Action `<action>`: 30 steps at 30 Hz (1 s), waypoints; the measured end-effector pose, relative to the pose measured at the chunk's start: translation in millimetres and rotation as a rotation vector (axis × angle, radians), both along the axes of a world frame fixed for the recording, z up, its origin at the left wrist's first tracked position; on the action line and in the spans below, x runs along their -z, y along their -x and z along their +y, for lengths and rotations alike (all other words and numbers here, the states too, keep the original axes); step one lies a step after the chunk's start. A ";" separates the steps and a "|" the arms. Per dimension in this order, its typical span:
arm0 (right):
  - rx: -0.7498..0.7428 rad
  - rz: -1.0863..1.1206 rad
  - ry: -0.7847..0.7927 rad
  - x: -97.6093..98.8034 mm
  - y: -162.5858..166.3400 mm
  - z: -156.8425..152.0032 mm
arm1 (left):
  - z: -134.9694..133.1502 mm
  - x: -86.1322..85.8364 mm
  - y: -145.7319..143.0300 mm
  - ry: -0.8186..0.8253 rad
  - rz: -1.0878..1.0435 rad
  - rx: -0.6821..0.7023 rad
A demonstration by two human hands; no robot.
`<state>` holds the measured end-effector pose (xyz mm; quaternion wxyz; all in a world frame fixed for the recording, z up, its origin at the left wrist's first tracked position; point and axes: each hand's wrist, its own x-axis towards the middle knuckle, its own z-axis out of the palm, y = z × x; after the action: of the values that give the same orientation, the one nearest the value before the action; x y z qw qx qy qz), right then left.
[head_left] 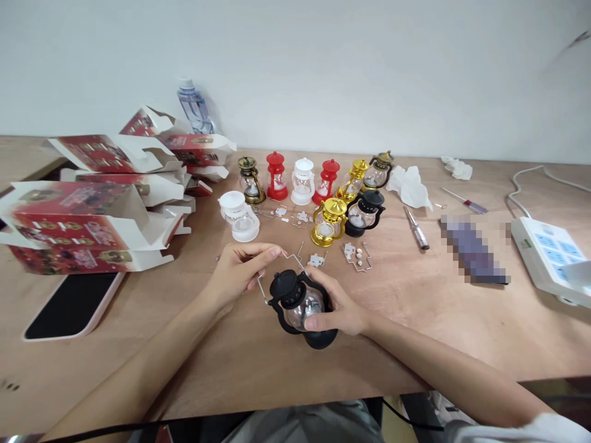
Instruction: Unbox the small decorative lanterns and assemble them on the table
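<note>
A small black lantern with a clear globe is tilted above the front of the table, and my right hand is wrapped round its side. My left hand pinches a bent wire handle between thumb and finger. One end of that wire meets the lantern's left side near the top; the other end is close to my right fingers. Just behind lie small metal plates, another wire handle and several button cells.
Several red, white, gold, bronze and black lanterns stand behind my hands. Red printed boxes are piled at left, by a phone and a water bottle. Screwdrivers, crumpled tissue and a power strip lie at right.
</note>
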<state>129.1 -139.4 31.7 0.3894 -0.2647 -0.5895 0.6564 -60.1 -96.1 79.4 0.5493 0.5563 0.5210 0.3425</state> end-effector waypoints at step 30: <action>0.130 -0.132 -0.112 6.3 3.1 -3.5 | 5.5 0.1 -2.9 0.110 0.003 -0.143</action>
<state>126.0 -142.9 25.4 0.4056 -0.3227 -0.6312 0.5771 -57.2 -90.7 79.3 0.5523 0.4874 0.5782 0.3509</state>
